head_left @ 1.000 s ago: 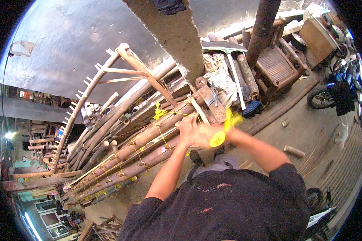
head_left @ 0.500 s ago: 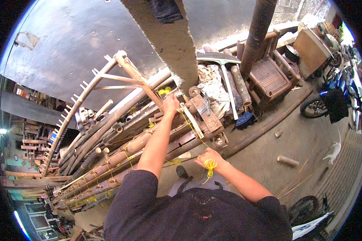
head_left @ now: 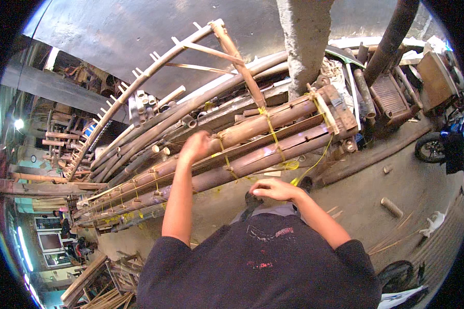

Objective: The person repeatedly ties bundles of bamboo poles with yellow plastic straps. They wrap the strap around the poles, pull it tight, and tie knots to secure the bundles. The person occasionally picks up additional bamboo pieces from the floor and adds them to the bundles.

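Fingers of the left hand [head_left: 195,147] curl loosely over the top of a long bundle of brown bamboo poles [head_left: 252,149] running across mid-frame; whether they actually grip a pole is hard to tell. The right hand [head_left: 274,189], lower centre, hovers palm-down with relaxed fingers, holding nothing, near a loose thin yellow plastic cord [head_left: 307,170] trailing from the lashings. That slack cord could slip or snag, letting the poles spread or roll. No packages, labels or signs are readable; only lit window-like panels show at lower left.
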### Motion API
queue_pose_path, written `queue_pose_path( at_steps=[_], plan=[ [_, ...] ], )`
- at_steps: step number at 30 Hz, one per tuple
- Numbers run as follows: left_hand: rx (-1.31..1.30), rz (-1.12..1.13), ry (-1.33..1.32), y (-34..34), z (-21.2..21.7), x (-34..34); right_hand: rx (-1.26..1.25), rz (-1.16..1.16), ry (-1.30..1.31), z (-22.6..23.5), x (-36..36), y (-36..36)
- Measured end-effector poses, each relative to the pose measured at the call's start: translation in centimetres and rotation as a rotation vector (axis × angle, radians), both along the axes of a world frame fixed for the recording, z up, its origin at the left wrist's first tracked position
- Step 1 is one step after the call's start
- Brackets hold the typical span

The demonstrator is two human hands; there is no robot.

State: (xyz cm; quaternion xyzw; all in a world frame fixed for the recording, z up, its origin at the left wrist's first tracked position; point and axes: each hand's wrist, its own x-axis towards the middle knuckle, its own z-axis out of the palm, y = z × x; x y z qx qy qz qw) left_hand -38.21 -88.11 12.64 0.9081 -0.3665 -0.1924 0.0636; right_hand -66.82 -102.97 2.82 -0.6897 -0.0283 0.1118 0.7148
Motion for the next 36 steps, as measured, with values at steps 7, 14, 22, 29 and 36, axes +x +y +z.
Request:
queue_pose_path(
  at_steps=[7,14,22,29,36],
  plan=[
    [-0.227,-0.080,-0.036,3.4,-8.6,-4.9,1.421,-1.362,0.335,-0.6,9.4,12.9],
    [-0.715,-0.126,0.158,7.6,-18.6,-1.4,0.881,-0.850,-0.171,12.3,14.1,17.0],
    [-0.270,-0.146,0.026,4.3,-8.8,-4.1,0.921,-1.418,-0.130,3.1,12.3,13.6],
    [-0.514,-0.095,-0.014,5.0,-10.1,-5.1,-1.263,-0.126,0.008,12.0,22.5,5.8],
    [-0.462,0.041,0.096,5.4,-8.7,-5.3,-0.807,0.009,-0.112,7.7,23.7,2.8]
  ],
)
